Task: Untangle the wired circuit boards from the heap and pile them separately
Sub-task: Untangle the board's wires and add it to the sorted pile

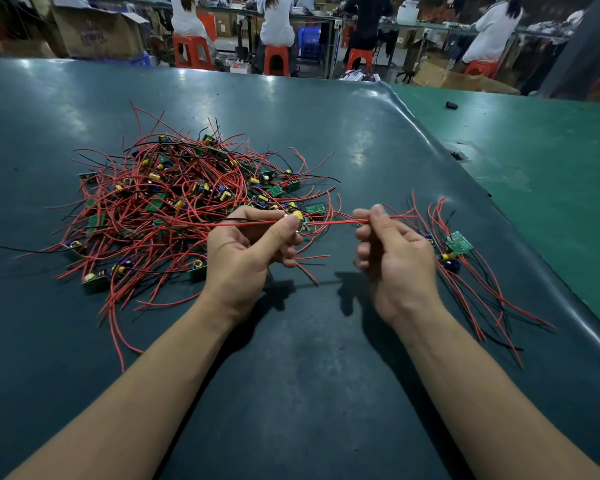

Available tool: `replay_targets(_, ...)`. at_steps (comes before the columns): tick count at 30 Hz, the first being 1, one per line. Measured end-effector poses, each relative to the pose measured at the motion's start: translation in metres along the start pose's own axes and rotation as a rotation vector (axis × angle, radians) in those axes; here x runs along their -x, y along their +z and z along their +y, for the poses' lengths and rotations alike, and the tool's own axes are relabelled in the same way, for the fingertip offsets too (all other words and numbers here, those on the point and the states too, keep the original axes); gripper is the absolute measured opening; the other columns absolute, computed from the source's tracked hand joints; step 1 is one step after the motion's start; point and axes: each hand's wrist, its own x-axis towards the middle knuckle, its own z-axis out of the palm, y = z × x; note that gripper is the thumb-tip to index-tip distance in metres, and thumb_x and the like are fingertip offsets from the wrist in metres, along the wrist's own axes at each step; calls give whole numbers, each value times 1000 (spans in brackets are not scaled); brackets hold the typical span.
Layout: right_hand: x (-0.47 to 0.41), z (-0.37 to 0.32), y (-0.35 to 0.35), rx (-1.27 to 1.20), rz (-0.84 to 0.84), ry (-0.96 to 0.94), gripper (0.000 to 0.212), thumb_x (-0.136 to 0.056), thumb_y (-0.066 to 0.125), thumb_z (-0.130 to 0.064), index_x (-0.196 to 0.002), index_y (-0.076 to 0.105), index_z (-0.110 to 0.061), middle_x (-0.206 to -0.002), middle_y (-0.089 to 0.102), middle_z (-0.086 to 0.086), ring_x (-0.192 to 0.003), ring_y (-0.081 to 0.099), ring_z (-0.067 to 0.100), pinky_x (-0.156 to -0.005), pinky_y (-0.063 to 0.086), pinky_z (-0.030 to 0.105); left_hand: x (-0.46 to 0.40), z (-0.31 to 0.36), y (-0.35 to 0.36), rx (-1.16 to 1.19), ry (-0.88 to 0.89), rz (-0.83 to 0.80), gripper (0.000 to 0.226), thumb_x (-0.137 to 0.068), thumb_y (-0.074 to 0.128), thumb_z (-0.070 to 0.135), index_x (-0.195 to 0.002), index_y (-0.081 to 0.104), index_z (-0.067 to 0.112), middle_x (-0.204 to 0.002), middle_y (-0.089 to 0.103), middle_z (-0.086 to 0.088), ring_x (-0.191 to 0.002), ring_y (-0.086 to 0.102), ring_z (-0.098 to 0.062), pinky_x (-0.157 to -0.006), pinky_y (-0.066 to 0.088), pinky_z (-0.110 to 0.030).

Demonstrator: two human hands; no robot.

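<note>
My left hand (253, 244) pinches a board (302, 221), my right hand (388, 247) its red wires (333, 222), above the dark mat (309, 358); heap (174, 199) left, stools (192, 51) beyond.

Dark green table mat (291, 375), small black object (451, 105) on lighter green surface (551, 150), orange stools (192, 51), cardboard boxes (97, 32) beyond.

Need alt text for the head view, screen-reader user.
Two bare hands stretch red wires between them above a dark green table: the left hand pinches a small circuit board, the right hand grips its wires. A tangled heap lies left, a small sorted pile right.
</note>
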Motion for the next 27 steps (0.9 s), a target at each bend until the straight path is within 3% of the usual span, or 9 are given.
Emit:
replay_targets(4,-4,-4,-4,-98,139,-23,32,-101,52,-23,-79,69,-8,-53,55,-4,-40,42,6,-37,32,16,-3,-1,-5,54,42,16,10,-80,74,10,-81,68,17,-66,68,-7,-57,62,-17,-50,48,-24)
replay_targets(7,-10,-10,-13,-209,336,-20,34,-102,47,-21,-75,64,-9,-48,48,-6,-36,38,7,-38,27,16,-3,-2,-4,55,44,4,8,-80,70,11,-84,65,16,-67,67,-3,-59,61,-15,-51,46,-24)
replay_targets(10,-14,-20,-24,-88,492,-136,34,-100,46,-21,-71,61,-12,-48,44,-6,-37,35,8,-41,24,20,-7,2,-6,97,27,45,8,-81,67,8,-88,64,12,-68,65,3,-58,56,-11,-51,43,-22)
replay_targets(12,-13,-20,-24,8,412,-191,37,-100,50,-24,-68,63,-12,-49,46,-5,-38,34,8,-40,23,18,-7,6,-6,165,-101,-40,9,-84,61,8,-91,67,8,-65,60,2,-54,48,-9,-49,37,-20)
replay_targets(16,-3,-10,-11,172,-75,79,29,-92,62,-35,-84,74,-10,-55,52,-3,-38,32,5,-37,23,15,0,10,-5,172,-453,-358,36,-81,54,14,-112,67,0,-59,50,1,-50,38,-9,-59,14,-31)
replay_targets(19,3,0,-5,219,-339,214,47,-75,68,-43,-100,73,-4,-61,56,-1,-46,36,6,-42,26,13,2,11,-2,116,-518,-471,39,-80,57,10,-118,60,3,-72,64,-2,-58,55,-9,-56,26,-26)
replay_targets(22,7,5,-4,221,-428,246,37,-70,73,-35,-93,76,-6,-61,57,0,-45,41,5,-40,26,13,3,8,-2,104,-554,-399,22,-76,65,6,-97,59,6,-84,66,-13,-72,60,-20,-66,40,-29)
replay_targets(27,9,3,-4,190,-418,253,11,-73,72,-26,-71,73,-16,-51,54,-3,-39,43,4,-33,29,14,2,4,0,95,-528,-369,18,-78,65,13,-89,51,12,-78,58,-8,-64,49,-17,-61,36,-27)
